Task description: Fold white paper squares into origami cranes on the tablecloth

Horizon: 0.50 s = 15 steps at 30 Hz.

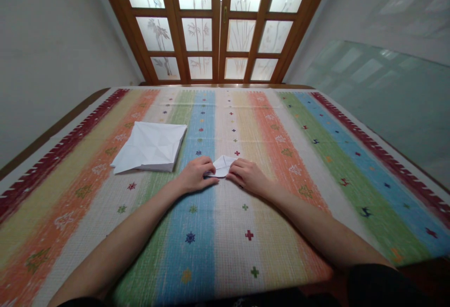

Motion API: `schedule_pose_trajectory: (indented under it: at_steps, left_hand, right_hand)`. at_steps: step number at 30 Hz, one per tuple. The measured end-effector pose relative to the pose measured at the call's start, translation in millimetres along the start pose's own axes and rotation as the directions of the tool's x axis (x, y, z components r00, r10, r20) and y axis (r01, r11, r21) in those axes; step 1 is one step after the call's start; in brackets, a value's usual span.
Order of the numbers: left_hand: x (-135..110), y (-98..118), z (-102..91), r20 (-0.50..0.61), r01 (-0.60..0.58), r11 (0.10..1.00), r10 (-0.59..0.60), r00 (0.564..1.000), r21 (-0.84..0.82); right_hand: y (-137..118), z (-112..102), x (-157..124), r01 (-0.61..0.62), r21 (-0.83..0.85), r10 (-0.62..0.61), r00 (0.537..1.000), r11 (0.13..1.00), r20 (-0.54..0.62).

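A small folded piece of white paper [222, 165] is held between my two hands over the middle of the table. My left hand [197, 175] grips its left edge, with the fingers curled on top and the thumb in front. At the right edge, my right hand [248, 175] pinches the paper in the same way. Creases show on the paper's upper face, and its back edge comes to a low point. Both hands rest close to the cloth, and the fingers hide the paper's side edges.
A stack of creased white paper sheets [151, 145] lies to the left, beyond my left hand. A striped tablecloth [281, 232] covers the table. Wooden doors with glass panes [218, 30] stand behind the far edge. A glass sheet [386, 96] leans along the right wall.
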<state>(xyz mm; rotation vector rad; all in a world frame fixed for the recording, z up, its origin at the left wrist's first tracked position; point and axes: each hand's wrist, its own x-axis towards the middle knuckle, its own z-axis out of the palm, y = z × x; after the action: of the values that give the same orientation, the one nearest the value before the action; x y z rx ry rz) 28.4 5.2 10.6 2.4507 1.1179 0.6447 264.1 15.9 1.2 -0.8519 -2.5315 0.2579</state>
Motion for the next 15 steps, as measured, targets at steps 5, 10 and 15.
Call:
schedule_pose_trajectory:
  at_steps: [5,10,15]
  left_hand:
    - [-1.2,0.5,3.8,-0.017,0.057,0.998,-0.056,0.998,0.006]
    - [0.8,6.4,7.6,-0.043,0.134,0.991,-0.134,0.99,-0.005]
    - [3.8,7.2,10.8,-0.103,0.203,0.979,-0.198,0.975,0.036]
  right_hand:
    - [-4.6,5.3,5.4,-0.192,-0.038,0.193,0.981,0.981,0.016]
    - [-10.8,7.9,10.3,-0.278,-0.088,0.281,0.959,0.957,0.024]
    - [-13.9,10.1,13.8,-0.305,-0.162,0.313,0.95,0.938,0.021]
